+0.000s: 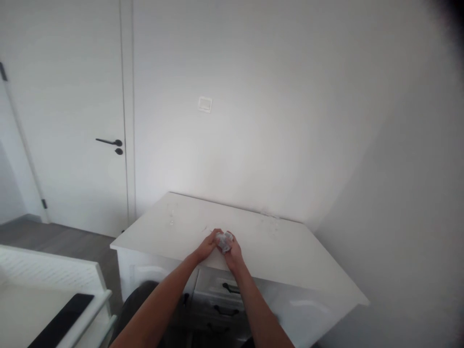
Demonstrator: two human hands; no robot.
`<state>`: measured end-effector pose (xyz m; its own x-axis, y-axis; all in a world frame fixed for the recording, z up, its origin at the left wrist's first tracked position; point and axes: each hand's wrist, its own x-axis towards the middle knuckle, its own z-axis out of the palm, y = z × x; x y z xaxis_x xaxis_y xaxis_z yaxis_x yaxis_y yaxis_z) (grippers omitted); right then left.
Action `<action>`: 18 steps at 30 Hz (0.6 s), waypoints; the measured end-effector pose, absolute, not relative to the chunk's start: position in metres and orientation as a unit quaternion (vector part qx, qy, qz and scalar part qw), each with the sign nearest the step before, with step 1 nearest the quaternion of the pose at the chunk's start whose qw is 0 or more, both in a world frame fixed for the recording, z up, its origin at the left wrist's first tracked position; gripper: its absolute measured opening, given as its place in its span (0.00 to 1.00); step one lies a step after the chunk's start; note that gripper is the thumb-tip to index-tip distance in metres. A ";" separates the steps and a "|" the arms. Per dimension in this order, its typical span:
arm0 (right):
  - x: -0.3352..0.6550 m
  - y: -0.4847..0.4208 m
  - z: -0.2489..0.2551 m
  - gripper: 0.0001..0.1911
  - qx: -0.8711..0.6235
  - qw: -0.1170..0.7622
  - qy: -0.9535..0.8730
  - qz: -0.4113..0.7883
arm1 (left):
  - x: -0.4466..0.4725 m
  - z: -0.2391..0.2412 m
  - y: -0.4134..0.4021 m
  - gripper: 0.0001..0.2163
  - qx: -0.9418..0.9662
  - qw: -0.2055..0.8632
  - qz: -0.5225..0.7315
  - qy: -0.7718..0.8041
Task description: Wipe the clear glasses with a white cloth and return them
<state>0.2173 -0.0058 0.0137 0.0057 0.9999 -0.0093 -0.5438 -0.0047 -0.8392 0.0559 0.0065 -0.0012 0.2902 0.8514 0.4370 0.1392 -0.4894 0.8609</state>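
Both my hands meet over the near edge of a white desk (290, 251). My left hand (207, 246) and my right hand (234, 252) are closed together around a small crumpled grey-white object (224, 240), which looks like a wad of paper or cloth. Only a part of it shows between my fingers. The hands rest on or just above the desk top.
The desk stands in the corner against white walls; drawers with dark handles (228, 289) sit below its front. A white door with a black handle (108, 142) is at the left. A white surface with a black flat item (61, 321) lies at bottom left.
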 end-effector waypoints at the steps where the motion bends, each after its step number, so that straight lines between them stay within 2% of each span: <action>1: 0.218 -0.010 0.014 0.34 -0.366 0.625 -0.377 0.577 | 0.055 0.003 0.003 0.32 0.713 0.366 0.483 0.354; 3: 0.219 -0.020 0.015 0.32 -0.406 0.609 -0.499 0.463 | 0.057 0.011 -0.003 0.32 0.688 0.375 0.489 0.384; 7: 0.218 -0.046 0.019 0.26 -0.402 0.523 -0.703 0.265 | 0.075 0.028 -0.014 0.38 0.625 0.414 0.488 0.448; 10: 0.223 -0.060 0.028 0.26 -0.451 0.564 -0.655 0.223 | 0.092 0.047 -0.035 0.38 0.610 0.438 0.470 0.464; 13: 0.241 -0.065 0.048 0.27 -0.487 0.619 -0.567 0.241 | 0.098 0.079 -0.072 0.33 0.574 0.500 0.440 0.477; 14: 0.249 -0.066 0.056 0.26 -0.491 0.626 -0.554 0.245 | 0.097 0.091 -0.085 0.31 0.584 0.445 0.453 0.507; 16: 0.261 -0.069 0.075 0.25 -0.492 0.623 -0.554 0.250 | 0.092 0.113 -0.104 0.22 0.601 0.240 0.511 0.566; 18: 0.266 -0.073 0.093 0.22 -0.480 0.611 -0.569 0.267 | 0.088 0.127 -0.113 0.17 0.677 0.101 0.489 0.541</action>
